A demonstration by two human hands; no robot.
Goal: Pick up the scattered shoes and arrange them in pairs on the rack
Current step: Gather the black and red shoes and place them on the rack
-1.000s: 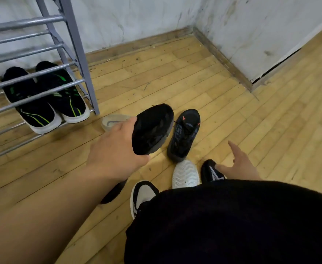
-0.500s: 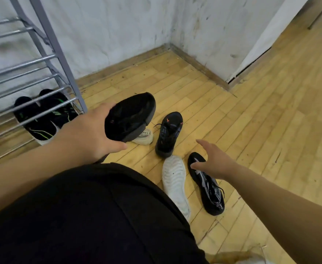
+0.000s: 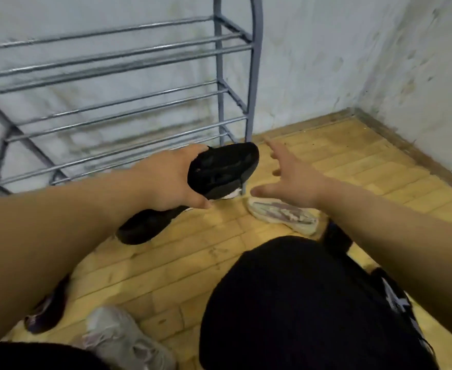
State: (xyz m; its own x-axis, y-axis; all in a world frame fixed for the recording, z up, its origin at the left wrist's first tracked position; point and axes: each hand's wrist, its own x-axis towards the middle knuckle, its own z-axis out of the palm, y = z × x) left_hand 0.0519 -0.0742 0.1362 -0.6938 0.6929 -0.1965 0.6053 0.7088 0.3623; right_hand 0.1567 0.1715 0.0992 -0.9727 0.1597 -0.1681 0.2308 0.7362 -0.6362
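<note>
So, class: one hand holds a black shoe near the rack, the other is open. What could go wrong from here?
1. The left hand pinches the black shoe by one end; it might slip.
2. The rack has only thin bars, so a shoe could tip through.
3. The pale shoe underfoot is a trip hazard.

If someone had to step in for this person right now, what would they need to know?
Left hand: gripping a black shoe, held up in front of the rack.
Right hand: open and empty, fingers spread, above a pale shoe lying sole-up on the floor.
On the floor: another black shoe under the left wrist, a dark shoe and a grey-white shoe near the bottom left, a black shoe with white markings at the right.
Done: the rack's visible bars carry no shoes in this view.
Left: shelve the held shoe with its mate, then pair up the rest.
</note>
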